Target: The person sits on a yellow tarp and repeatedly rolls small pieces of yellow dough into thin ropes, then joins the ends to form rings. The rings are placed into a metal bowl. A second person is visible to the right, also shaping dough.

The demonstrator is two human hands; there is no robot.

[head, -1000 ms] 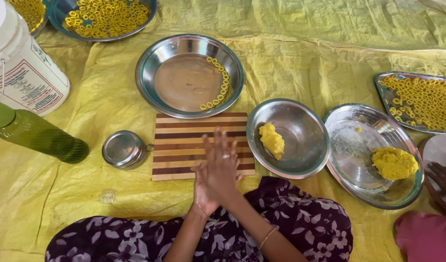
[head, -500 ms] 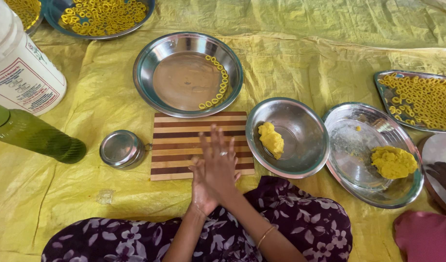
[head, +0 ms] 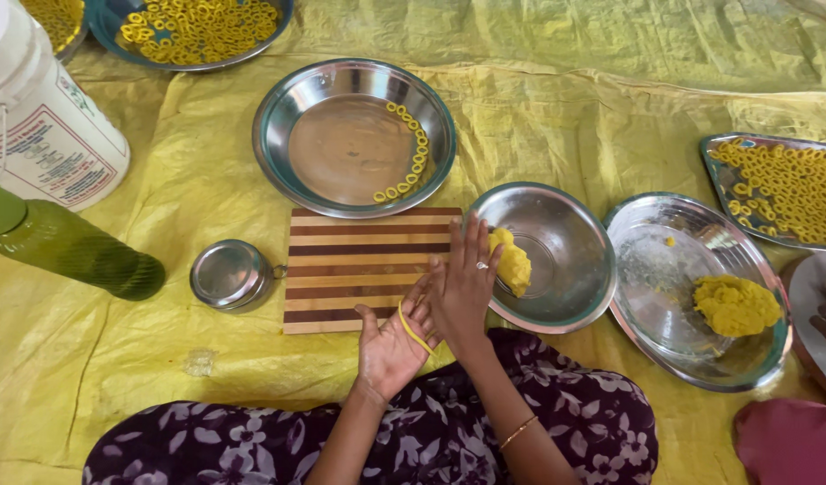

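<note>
Yellow dough strand (head: 415, 332), brown-and-cream striped board (head: 359, 269), yellow sheet (head: 610, 117), purple floral dress (head: 556, 431).

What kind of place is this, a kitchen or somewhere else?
Probably a floor workspace for making snacks by hand, not a fitted kitchen: a yellow sheet covers the ground, steel plates hold small dough rings, and the hands roll a dough strand over a striped board.

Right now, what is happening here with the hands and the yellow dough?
A person seated on a yellow sheet presses the right hand over the open left hand, with a thin yellow dough strand between the palms, above a striped wooden board. A steel plate beyond the board holds a curved row of dough rings. A steel bowl holds a dough lump.
</note>
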